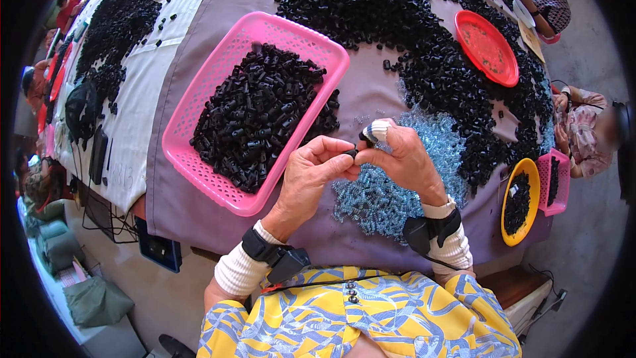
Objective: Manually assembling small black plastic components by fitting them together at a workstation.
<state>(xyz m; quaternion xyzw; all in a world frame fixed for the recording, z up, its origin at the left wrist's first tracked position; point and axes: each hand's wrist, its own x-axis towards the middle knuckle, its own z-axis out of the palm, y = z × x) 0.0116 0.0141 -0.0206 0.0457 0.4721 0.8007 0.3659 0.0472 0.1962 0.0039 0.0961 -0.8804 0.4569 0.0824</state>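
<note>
In front of my chest, my two hands meet over the table. My left hand point(310, 176) pinches a small black plastic part point(350, 153) between thumb and fingertips. My right hand point(403, 162) is closed too, its thumb and finger meeting at the same part; one of its fingers wears a white and black cover. Whether the right fingers hold a second small piece is hidden. Under my right hand spreads a heap of small clear-blue pieces point(377, 202). Beside my left hand, a pink perforated basket point(246, 207) holds many black plastic parts point(258, 116).
A large pile of black parts point(371, 3) covers the table's far side. A red tray point(487, 50) lies on it at right. A yellow bowl point(532, 202) and a smaller pink basket point(563, 182) are at the right edge. Other people sit around the tables.
</note>
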